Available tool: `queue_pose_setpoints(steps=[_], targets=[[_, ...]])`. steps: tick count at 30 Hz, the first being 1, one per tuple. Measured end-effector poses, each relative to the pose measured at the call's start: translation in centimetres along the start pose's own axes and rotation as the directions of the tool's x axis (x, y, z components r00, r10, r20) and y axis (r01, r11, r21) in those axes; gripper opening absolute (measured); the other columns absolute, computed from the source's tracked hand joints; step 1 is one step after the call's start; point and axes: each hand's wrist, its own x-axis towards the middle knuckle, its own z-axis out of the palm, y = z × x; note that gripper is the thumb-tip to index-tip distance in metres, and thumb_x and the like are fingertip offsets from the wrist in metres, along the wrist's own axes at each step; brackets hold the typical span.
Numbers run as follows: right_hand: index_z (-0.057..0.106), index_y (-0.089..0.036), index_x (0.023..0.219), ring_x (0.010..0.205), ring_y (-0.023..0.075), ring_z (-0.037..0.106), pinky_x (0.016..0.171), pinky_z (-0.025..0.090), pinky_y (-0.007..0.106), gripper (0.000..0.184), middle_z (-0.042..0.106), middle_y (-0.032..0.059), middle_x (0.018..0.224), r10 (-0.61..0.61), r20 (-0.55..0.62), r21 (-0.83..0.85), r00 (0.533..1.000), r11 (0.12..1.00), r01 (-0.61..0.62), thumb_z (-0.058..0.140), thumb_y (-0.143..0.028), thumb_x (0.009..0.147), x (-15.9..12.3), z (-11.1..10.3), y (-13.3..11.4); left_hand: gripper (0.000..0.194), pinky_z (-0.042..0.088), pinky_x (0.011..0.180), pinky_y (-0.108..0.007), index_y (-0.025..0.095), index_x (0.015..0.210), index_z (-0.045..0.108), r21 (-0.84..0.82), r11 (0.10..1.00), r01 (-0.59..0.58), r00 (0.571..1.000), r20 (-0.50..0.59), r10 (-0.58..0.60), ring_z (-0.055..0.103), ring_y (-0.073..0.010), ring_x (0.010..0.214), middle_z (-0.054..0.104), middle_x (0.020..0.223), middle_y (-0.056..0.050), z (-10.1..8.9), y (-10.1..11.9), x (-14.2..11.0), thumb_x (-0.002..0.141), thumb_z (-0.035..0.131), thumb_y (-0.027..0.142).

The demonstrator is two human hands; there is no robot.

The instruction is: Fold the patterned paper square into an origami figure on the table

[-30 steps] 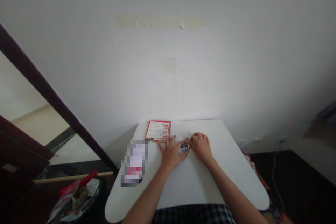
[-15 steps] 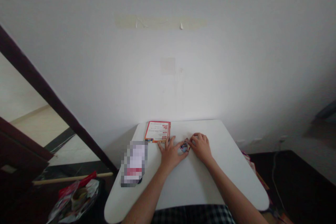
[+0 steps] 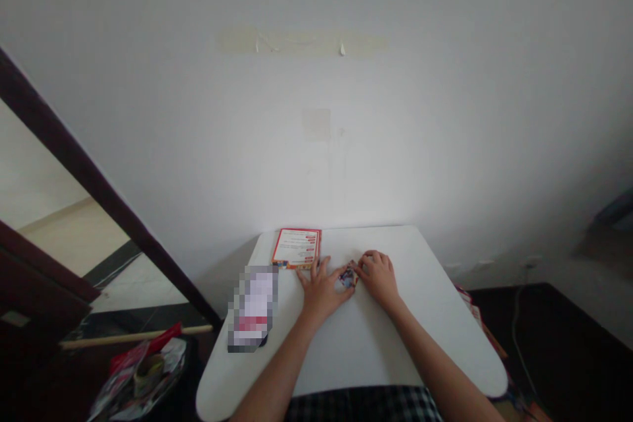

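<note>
A small printed piece of paper (image 3: 349, 277), coloured blue, white and red and seemingly folded, lies on the white table (image 3: 356, 343) between my hands. My left hand (image 3: 320, 293) rests on the tabletop with its other fingers spread. Its index finger and thumb press the paper from the left and near sides. At the paper's right edge, my right hand (image 3: 380, 279) is closed, with thumb and fingertips pinching it. Just beyond my left fingers is a red-bordered card or booklet (image 3: 297, 247) with printed text. Its near edge is close to my left fingertips.
A blurred-out phone-like object (image 3: 254, 306) lies on the table's left side. Below left stands a bin (image 3: 148, 376) filled with wrappers and a tape roll, a wooden stick (image 3: 133, 337) behind it. The wall (image 3: 346, 178) borders the table's far edge. Printed papers (image 3: 469, 306) show beyond the right edge.
Both hands stay in almost the same place around the small paper. My right fingertips have shifted very slightly at its edge.
</note>
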Motion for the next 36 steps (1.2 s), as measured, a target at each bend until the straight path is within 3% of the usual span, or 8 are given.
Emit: queue_pose_setpoints(steps=[8, 18, 36], targets=[[0.068, -0.030, 0.100, 0.113, 0.0238, 0.048, 0.101, 0.034, 0.040, 0.023, 0.059, 0.0034, 0.121, 0.028, -0.002, -0.023, 1.000, 0.999, -0.028, 0.056, -0.048, 0.092, 0.28, 0.23, -0.14, 0.053, -0.005, 0.108, -0.077, 0.051, 0.130, 0.057, 0.022, 1.000, 0.011, 0.998, -0.065, -0.009, 0.023, -0.0372, 0.144, 0.041, 0.153, -0.004, 0.55, 0.33, -0.15, 0.080, 0.057, 0.068], [0.070, -0.031, 0.098, 0.116, 0.0249, 0.046, 0.103, 0.033, 0.042, 0.020, 0.058, 0.0029, 0.121, 0.070, 0.011, -0.009, 0.997, 0.997, -0.070, 0.060, -0.046, 0.090, 0.73, 0.72, -0.03, 0.056, -0.002, 0.108, -0.076, 0.051, 0.132, 0.055, 0.060, 0.998, 0.031, 0.999, -0.040, -0.029, 0.023, -0.0408, 0.143, 0.040, 0.154, -0.002, 0.40, 0.61, -0.13, 0.079, 0.056, 0.069], [0.067, -0.027, 0.097, 0.113, 0.0252, 0.048, 0.102, 0.034, 0.041, 0.024, 0.058, 0.0051, 0.118, 0.053, -0.023, -0.018, 0.998, 0.998, -0.053, 0.055, -0.048, 0.092, 0.58, 0.98, -0.04, 0.056, -0.002, 0.112, -0.072, 0.049, 0.133, 0.054, 0.057, 0.998, 0.040, 0.999, -0.029, -0.038, 0.021, -0.0393, 0.144, 0.040, 0.154, -0.003, 0.16, 0.93, -0.25, 0.080, 0.057, 0.066]])
